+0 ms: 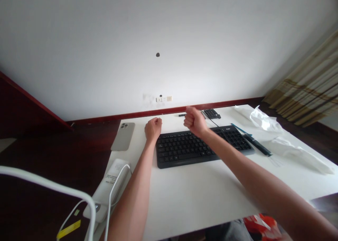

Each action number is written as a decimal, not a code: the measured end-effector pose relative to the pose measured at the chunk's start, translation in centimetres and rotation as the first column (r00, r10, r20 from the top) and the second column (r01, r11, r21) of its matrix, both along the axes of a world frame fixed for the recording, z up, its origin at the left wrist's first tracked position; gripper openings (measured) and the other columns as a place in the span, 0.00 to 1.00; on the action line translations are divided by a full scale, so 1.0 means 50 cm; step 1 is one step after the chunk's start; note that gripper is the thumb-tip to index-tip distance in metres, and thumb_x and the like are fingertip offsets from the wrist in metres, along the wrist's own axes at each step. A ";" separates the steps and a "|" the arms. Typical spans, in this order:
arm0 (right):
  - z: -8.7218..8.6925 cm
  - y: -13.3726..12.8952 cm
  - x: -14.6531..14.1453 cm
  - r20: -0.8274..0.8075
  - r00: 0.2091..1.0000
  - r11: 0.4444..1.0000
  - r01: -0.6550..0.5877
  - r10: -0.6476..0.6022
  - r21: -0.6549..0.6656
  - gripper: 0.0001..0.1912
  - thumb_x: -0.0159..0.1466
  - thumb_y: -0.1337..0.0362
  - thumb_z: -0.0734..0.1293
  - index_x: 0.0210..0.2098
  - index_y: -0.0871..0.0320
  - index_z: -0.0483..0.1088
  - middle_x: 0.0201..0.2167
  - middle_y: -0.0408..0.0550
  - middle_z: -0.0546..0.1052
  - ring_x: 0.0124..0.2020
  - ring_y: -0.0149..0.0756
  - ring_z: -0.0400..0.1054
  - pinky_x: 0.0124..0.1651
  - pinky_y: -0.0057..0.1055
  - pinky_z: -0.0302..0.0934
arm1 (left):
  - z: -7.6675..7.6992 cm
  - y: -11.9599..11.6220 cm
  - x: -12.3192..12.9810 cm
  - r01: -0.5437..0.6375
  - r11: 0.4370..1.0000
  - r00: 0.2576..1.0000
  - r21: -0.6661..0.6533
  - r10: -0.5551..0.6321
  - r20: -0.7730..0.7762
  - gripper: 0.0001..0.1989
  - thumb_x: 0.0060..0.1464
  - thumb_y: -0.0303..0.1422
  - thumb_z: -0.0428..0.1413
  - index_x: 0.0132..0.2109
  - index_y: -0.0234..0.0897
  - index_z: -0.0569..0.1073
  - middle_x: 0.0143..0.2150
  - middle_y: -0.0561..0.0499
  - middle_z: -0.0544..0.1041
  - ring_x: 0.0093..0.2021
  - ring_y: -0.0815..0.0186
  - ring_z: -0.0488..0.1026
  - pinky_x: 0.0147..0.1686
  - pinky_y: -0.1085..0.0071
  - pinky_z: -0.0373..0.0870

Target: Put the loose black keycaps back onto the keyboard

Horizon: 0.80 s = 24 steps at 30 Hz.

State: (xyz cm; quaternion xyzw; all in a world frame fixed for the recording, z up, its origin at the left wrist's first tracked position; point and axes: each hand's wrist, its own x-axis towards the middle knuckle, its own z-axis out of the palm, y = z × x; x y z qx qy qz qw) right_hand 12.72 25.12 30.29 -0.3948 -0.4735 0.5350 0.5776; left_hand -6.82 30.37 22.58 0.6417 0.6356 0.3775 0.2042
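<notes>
A full-size black keyboard (190,156) lies on the white table (179,195), its keys facing up. By its upper left corner, my left hand (153,129) is closed in a fist, with nothing showing in the fingers. My right hand (195,121) is also a fist and appears raised over the keyboard's upper edge, covering some of the keys; nothing sticks out of it. Behind that hand sits a small black keypad-like piece (212,114) with a thin cable. A short dark strip (182,115), partly hidden by the right hand, lies near the back edge.
A phone (123,137) lies at the table's left edge. Nearer stands a long white device (113,179) with a white cable (91,205). Right of the keyboard lie a dark-handled tool (257,145), a teal stick (241,129) and crumpled clear plastic (264,119). A red bag (264,227) shows below.
</notes>
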 end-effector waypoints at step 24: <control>-0.094 0.039 0.218 0.928 0.298 0.964 -0.072 -0.224 0.256 0.08 0.63 0.63 0.70 0.38 0.56 0.82 0.34 0.48 0.84 0.36 0.40 0.77 0.42 0.32 0.67 | -0.009 0.002 0.000 -0.004 1.000 1.000 0.006 0.004 0.020 0.17 0.61 0.38 0.50 0.25 0.41 0.71 0.28 0.52 0.79 0.29 0.64 0.70 0.31 0.70 0.56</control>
